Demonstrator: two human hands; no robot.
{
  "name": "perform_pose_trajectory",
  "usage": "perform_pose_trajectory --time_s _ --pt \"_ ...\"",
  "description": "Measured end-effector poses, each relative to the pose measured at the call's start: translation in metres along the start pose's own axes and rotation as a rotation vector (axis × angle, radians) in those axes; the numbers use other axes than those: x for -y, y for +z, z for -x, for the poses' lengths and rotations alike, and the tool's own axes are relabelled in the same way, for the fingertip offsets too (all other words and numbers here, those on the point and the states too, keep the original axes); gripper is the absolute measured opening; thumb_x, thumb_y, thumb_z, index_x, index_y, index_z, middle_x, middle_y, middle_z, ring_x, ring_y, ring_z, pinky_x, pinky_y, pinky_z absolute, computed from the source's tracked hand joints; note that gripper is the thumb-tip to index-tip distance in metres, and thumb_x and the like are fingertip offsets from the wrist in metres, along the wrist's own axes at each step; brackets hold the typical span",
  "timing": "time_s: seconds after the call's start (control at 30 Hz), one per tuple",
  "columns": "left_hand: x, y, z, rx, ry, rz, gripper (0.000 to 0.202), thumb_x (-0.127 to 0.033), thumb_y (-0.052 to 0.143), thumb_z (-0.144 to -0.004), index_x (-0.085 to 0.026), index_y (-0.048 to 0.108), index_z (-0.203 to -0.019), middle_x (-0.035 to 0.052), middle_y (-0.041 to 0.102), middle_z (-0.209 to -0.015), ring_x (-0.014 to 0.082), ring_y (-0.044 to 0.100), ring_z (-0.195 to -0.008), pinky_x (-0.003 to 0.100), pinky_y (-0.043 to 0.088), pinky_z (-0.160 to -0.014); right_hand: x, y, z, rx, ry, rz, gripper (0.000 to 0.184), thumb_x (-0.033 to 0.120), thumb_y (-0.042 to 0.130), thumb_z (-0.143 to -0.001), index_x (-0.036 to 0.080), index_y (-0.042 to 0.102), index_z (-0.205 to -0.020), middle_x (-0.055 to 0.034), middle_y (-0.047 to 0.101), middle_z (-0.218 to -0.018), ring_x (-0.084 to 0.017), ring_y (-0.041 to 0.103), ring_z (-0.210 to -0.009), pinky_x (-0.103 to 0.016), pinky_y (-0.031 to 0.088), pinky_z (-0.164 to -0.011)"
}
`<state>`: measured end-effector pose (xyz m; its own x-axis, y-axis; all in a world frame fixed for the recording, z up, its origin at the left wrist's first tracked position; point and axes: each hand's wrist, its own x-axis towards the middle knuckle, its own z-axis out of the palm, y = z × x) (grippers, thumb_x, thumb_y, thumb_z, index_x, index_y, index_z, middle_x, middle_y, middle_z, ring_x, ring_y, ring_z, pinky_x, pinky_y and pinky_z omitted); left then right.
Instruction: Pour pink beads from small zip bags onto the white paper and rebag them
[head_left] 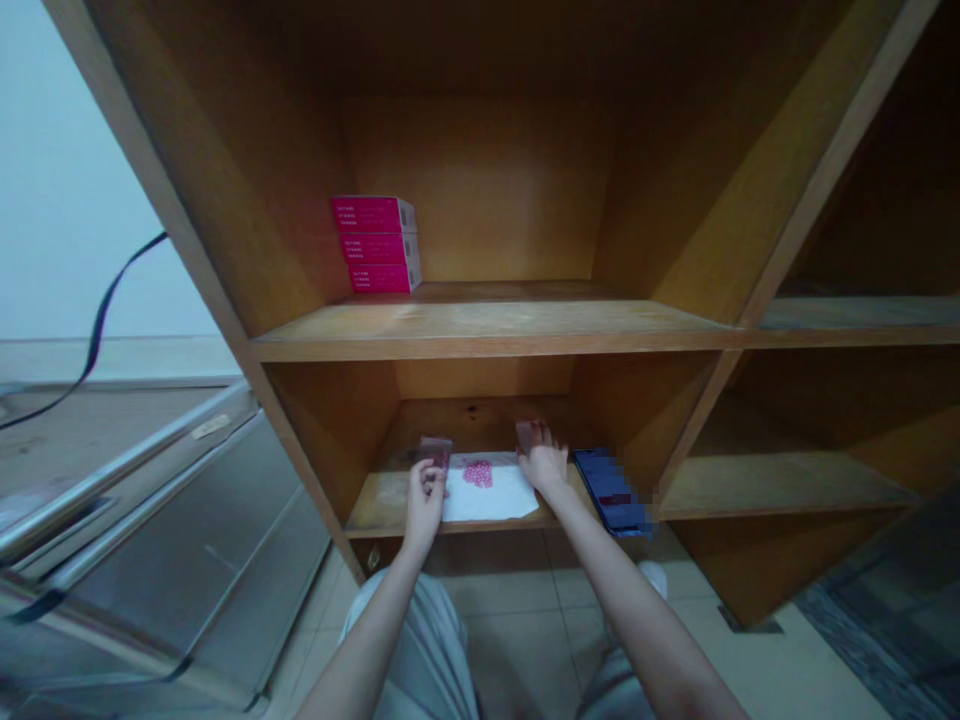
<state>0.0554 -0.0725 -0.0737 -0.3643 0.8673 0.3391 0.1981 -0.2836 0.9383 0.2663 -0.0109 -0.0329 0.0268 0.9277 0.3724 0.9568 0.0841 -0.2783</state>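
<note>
Packet (435, 453) partly hidden by left hand (424, 505).

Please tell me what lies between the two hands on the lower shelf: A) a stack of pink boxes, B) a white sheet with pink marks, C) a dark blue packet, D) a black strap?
B: the white sheet sits on the lower shelf, between the left hand and the right hand.

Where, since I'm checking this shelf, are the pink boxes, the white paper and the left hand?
Pink boxes (373, 248), head view, middle box's front.
White paper (499, 497), head view, bare part by pink print.
Left hand (424, 505), head view, back of hand.
</note>
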Motion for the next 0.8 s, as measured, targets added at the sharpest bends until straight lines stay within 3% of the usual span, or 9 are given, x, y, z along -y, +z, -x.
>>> perform_pose_trajectory --time_s 0.2,0.5,0.7,0.8 --pt "0.004 -0.002 0.000 0.078 -0.010 -0.043 0.029 -0.030 0.047 -0.075 -0.020 0.038 -0.100 -0.0022 0.053 -0.072 0.0093 0.053 -0.053 0.022 0.043 -0.053 -0.008 0.008 -0.005 0.102 0.010 0.055 0.054 0.037 0.040 -0.079 0.012 0.035 -0.126 -0.0208 0.041 -0.125 -0.029 0.043 -0.109 -0.044 0.023 -0.089" --pt "0.005 -0.003 0.000 0.069 -0.028 0.011 0.030 -0.029 0.048 -0.074 -0.020 0.039 -0.100 -0.0022 0.053 -0.072 0.0093 0.054 -0.054 0.022 0.043 -0.054 -0.012 0.010 -0.012 0.093 0.014 0.058 0.046 0.029 0.039 -0.080 0.010 0.041 -0.122 -0.0196 0.050 -0.117 -0.027 0.050 -0.101 -0.042 0.029 -0.087" --pt "0.008 -0.004 0.000 0.077 -0.027 -0.014 0.030 -0.028 0.048 -0.073 -0.020 0.038 -0.101 -0.0025 0.053 -0.072 0.0095 0.055 -0.054 0.022 0.042 -0.054 -0.019 0.008 -0.017 0.099 -0.004 0.021 0.030 0.013 0.039 -0.079 0.007 0.054 -0.104 -0.0180 0.060 -0.097 -0.022 0.058 -0.087 -0.031 0.039 -0.078" --pt "0.009 -0.004 0.000 0.068 -0.023 -0.022 0.031 -0.028 0.048 -0.073 -0.020 0.039 -0.101 -0.0025 0.053 -0.071 0.0097 0.055 -0.054 0.022 0.043 -0.054 -0.021 0.005 -0.019 0.052 -0.012 0.009 0.033 0.006 0.039 -0.075 0.008 0.054 -0.104 -0.0158 0.059 -0.100 -0.019 0.060 -0.083 -0.026 0.041 -0.073"
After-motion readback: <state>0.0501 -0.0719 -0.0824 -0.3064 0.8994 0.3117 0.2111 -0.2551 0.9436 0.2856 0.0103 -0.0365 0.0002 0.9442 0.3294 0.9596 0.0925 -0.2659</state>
